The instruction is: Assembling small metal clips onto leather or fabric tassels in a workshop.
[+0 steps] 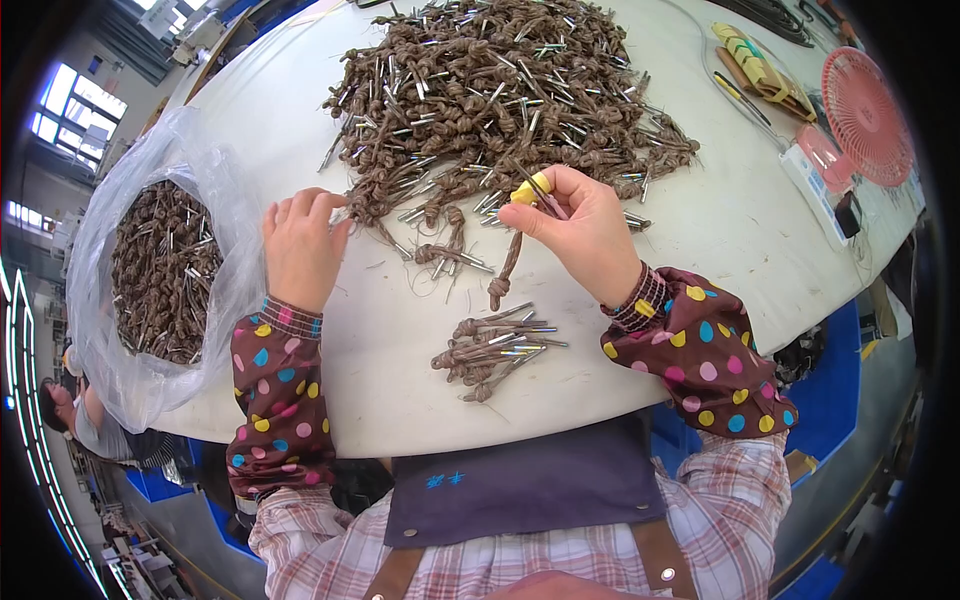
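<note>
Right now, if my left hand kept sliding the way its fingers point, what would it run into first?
The left hand points up and to the right across the white table. Its fingertips already sit at the near edge of the big pile of brown knotted cords with metal tips, so that pile would likely come first.

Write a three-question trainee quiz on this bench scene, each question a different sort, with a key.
1. True or false: the right hand pinches a knotted brown cord piece that hangs from its fingertips.
2. Which lies nearest the table's near edge? A) the big heap B) the small sorted bundle C) the pink fan
3. Fill in: the clear plastic bag of cord pieces sits on the person's ____ side.

Key: 1 true; 2 B; 3 left. The left hand rests at the heap's edge.
</note>
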A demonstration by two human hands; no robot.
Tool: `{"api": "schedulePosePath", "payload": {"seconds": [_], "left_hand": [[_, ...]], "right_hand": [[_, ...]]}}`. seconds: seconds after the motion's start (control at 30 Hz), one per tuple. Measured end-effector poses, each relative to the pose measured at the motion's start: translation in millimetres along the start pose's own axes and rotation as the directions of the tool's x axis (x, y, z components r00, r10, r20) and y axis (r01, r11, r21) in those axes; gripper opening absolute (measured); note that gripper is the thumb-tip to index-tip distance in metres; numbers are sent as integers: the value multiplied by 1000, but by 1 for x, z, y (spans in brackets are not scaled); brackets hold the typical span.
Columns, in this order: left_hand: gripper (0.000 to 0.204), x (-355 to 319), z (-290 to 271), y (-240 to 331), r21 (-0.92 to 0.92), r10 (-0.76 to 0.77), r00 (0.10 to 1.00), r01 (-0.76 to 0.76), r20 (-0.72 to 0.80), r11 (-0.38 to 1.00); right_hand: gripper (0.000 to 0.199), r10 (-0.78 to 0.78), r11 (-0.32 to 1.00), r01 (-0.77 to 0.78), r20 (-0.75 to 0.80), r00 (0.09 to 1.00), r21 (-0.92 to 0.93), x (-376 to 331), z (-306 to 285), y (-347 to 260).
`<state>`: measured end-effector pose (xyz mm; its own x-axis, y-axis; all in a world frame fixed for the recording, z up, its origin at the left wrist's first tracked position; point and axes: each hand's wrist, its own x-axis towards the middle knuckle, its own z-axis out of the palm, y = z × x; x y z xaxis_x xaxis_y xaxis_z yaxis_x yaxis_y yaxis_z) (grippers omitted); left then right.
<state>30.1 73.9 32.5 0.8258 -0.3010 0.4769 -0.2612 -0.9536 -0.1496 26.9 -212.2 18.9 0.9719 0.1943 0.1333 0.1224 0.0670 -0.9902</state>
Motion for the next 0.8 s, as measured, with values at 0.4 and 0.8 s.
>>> {"api": "schedulePosePath", "payload": {"seconds": [0.4,0.8], "left_hand": [[22,-3,1,44,-431,184,964,-86,192,898],[33,16,-19,81,-580,134,984,-180,-121,794]], "right_hand": [[34,78,834,164,407,910,-526,-14,3,-13],[24,-35,998,42,172,984,-38,-4,-1,13]]}}
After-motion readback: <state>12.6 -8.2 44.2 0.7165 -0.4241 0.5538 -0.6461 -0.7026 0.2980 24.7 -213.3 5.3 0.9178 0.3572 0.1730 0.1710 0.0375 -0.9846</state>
